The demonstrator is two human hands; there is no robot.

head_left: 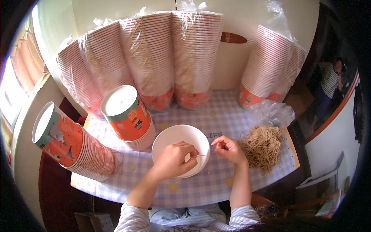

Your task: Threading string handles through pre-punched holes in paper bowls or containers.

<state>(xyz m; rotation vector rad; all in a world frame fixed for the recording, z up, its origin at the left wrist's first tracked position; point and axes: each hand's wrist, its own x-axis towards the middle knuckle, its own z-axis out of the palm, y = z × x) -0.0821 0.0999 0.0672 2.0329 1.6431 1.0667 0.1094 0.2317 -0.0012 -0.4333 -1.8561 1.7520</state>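
We have the left hand [176, 157] over the white bowl [174, 136], fingertips pinching a thin strand [202, 155] that points toward the right hand [228, 150]. Right fingers are curled, just right of the bowl; we can't tell if they grip anything. Tan stringy bundle [265, 150] sits just right of them. Upside-down tub stack [133, 120] stands beyond the left fingers, to their left.

Pale striped sleeves [132, 219] are worn with a light blue lower garment [170, 215]
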